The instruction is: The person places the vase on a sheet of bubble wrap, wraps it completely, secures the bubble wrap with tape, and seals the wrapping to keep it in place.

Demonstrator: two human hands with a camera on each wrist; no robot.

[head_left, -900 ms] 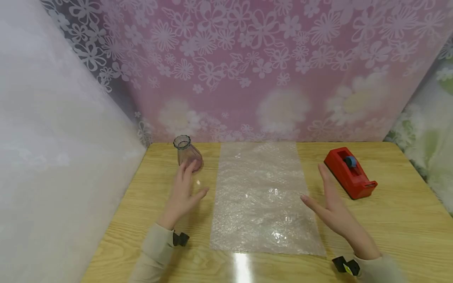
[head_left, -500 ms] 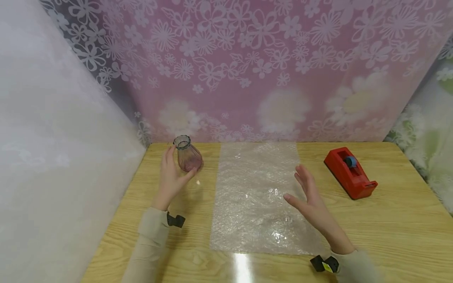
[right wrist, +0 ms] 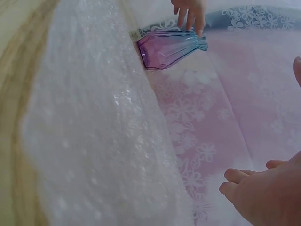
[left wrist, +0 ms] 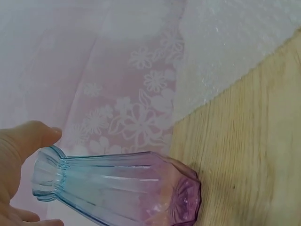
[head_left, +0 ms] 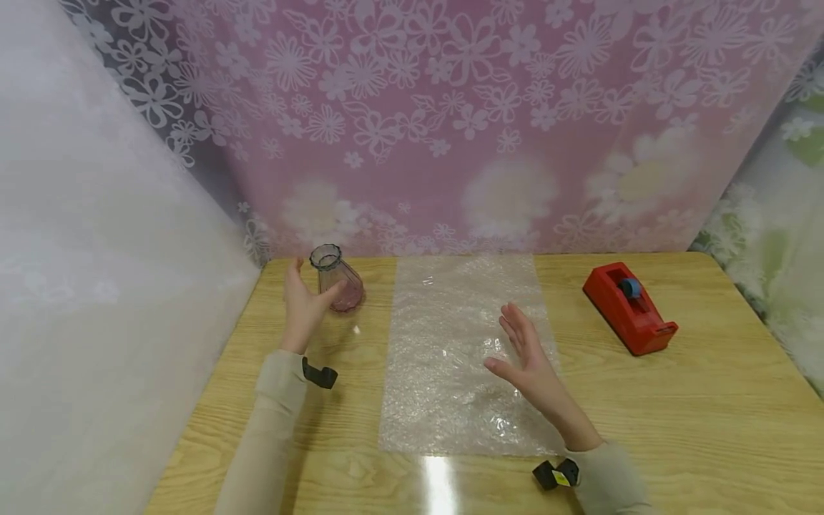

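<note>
A ribbed glass vase (head_left: 348, 295), bluish at the neck and purple at the base, stands upright at the table's back left. My left hand (head_left: 301, 304) is beside it, fingers spread, thumb passing in front of the glass. In the left wrist view, thumb and fingers lie on either side of the vase's neck (left wrist: 49, 174), with no firm grip visible. My right hand (head_left: 529, 368) hovers over the right part of a bubble wrap sheet (head_left: 444, 400), fingers extended and holding nothing. The right wrist view shows the vase (right wrist: 164, 48) beyond the bubble wrap.
A red tape dispenser (head_left: 624, 315) with a blue-cored roll sits at the right of the wooden table (head_left: 695, 422). A pink floral cloth (head_left: 412, 143) hangs along the back edge, and a pale cloth (head_left: 116, 286) hangs on the left.
My left hand has moved from in front of the vase to its left side, thumb across the front. My right hand has moved left from near the tape dispenser to over the bubble wrap.
</note>
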